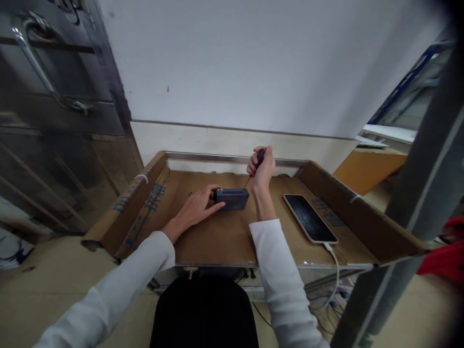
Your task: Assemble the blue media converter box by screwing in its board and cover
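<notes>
A small dark grey metal box (237,199) with a slotted side and red print rests on the cardboard-covered table (217,237). My left hand (199,205) grips its left end, thumb along the near side and fingers behind. Above the box's right end, my right hand (263,166) is wrapped round the dark handle of a screwdriver (260,157). The thin shaft slants down to the box's far right corner; whether the tip sits in a screw is too small to tell.
To the right lies a phone (310,217) with a white cable (335,266) hanging over the front edge. Folded cardboard walls (358,212) border the table's sides. A white wall (232,72) stands behind, a metal door (54,96) at left, a grey post (416,193) at right.
</notes>
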`<act>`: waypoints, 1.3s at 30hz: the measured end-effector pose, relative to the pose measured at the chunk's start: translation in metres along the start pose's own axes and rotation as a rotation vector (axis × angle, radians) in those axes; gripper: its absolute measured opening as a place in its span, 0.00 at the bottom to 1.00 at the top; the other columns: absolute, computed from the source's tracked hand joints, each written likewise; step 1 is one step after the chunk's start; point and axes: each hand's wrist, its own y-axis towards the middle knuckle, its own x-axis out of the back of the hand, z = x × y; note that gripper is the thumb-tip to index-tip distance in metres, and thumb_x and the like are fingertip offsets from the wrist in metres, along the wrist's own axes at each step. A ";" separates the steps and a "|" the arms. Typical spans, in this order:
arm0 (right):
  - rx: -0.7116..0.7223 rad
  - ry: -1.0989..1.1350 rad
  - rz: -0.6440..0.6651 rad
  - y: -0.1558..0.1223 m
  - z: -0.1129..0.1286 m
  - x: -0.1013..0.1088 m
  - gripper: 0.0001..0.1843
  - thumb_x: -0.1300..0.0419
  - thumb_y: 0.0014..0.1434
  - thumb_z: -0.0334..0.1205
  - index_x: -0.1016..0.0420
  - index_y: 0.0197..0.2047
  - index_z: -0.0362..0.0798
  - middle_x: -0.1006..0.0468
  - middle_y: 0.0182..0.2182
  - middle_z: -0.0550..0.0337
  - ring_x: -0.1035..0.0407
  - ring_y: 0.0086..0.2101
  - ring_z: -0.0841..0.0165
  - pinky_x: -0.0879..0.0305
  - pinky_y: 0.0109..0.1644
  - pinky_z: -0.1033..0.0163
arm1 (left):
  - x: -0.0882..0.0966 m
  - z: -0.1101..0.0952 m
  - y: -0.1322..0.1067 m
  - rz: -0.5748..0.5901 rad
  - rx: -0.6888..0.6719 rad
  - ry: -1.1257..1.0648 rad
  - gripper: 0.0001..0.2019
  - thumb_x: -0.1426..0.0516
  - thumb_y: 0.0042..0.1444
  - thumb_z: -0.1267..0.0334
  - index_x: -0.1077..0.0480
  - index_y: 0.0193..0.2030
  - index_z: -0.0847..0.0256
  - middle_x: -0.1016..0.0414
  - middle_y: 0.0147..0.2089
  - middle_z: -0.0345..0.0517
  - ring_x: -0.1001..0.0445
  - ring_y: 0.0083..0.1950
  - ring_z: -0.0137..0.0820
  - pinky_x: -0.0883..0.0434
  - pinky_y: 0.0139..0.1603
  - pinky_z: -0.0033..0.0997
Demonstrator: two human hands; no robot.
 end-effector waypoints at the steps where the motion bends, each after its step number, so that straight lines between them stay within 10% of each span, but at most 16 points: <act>1: 0.008 0.004 0.000 0.000 0.000 0.000 0.22 0.49 0.56 0.63 0.38 0.30 0.51 0.50 0.16 0.74 0.60 0.13 0.80 0.65 0.15 0.71 | -0.001 0.000 0.001 -0.003 -0.018 -0.012 0.24 0.49 0.61 0.48 0.44 0.59 0.58 0.28 0.52 0.52 0.27 0.49 0.39 0.32 0.50 0.39; 23: 0.350 -0.385 0.077 -0.006 0.005 0.002 0.14 0.38 0.54 0.51 0.35 0.33 0.51 0.34 0.24 0.68 0.37 0.22 0.77 0.40 0.22 0.70 | -0.006 0.012 0.012 -0.028 -0.149 -0.047 0.18 0.49 0.63 0.53 0.38 0.56 0.58 0.25 0.50 0.48 0.23 0.43 0.33 0.29 0.46 0.31; 29: 0.108 -0.233 0.300 0.006 0.004 0.016 0.19 0.43 0.56 0.59 0.32 0.35 0.50 0.36 0.22 0.68 0.39 0.20 0.77 0.41 0.22 0.69 | -0.004 0.014 0.012 -0.027 -0.152 -0.055 0.18 0.49 0.63 0.53 0.38 0.56 0.58 0.25 0.50 0.48 0.23 0.43 0.33 0.30 0.47 0.32; 39: 0.063 -0.138 0.237 0.002 -0.002 0.007 0.20 0.41 0.54 0.59 0.45 0.37 0.56 0.46 0.19 0.75 0.52 0.16 0.78 0.55 0.17 0.71 | 0.000 0.015 0.012 -0.017 -0.146 -0.049 0.17 0.49 0.63 0.53 0.37 0.55 0.58 0.24 0.47 0.48 0.24 0.42 0.33 0.30 0.46 0.32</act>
